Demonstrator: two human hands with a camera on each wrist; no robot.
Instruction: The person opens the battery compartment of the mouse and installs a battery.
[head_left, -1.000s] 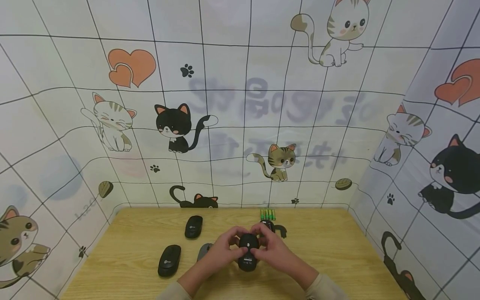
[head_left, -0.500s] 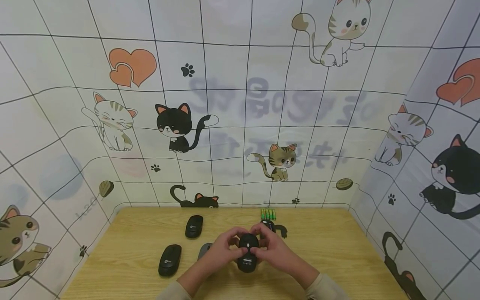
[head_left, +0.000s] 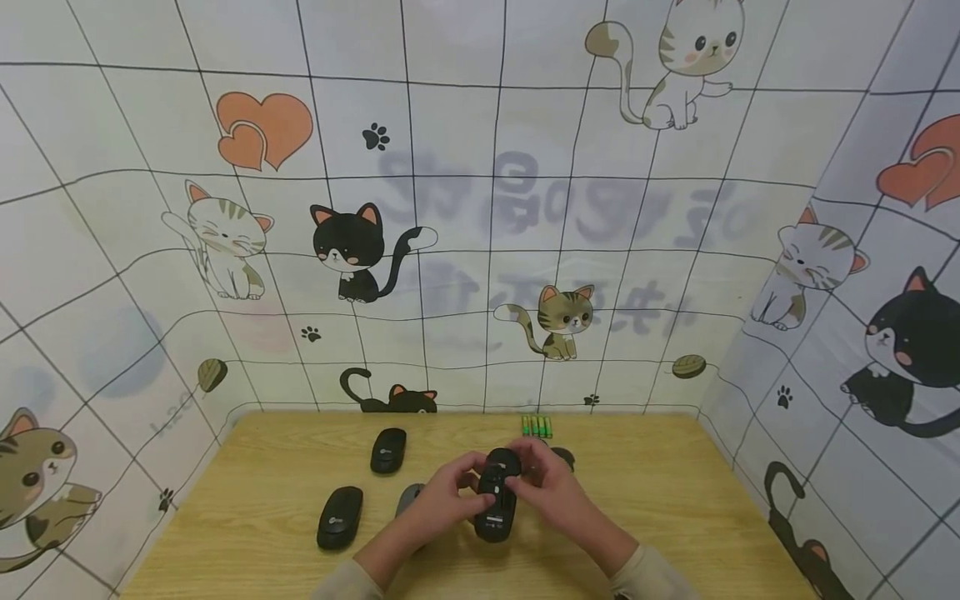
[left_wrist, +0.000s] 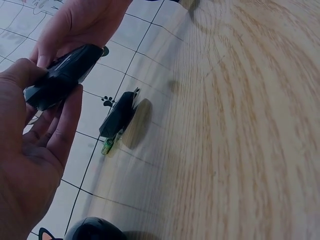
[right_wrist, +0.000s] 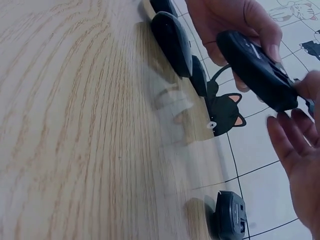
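A black computer mouse [head_left: 495, 518] is held underside up in front of the chest, its label facing me. My left hand [head_left: 454, 493] grips its left side, thumb across the underside. The right hand [head_left: 551, 482] pinches a dark cover [head_left: 502, 458] at the far end, which sticks out beyond the mouse body. In the left wrist view the mouse [left_wrist: 62, 75] is raised off the table between both hands. The right wrist view shows the right fingers [right_wrist: 287, 132] at the mouse's lower end.
Two black mice [head_left: 388, 451] [head_left: 340, 518] lie left on the wooden table [head_left: 675, 517]. A grey mouse [head_left: 410, 497] is partly hidden by the left forearm. Several green batteries [head_left: 536, 427] line the back edge, with an upturned black mouse [right_wrist: 231, 215] near them, mostly behind the right hand.
The cover at the mouse's far end has shifted away from the body, and the right hand has moved slightly up and away with it. The left hand stays about where it was.
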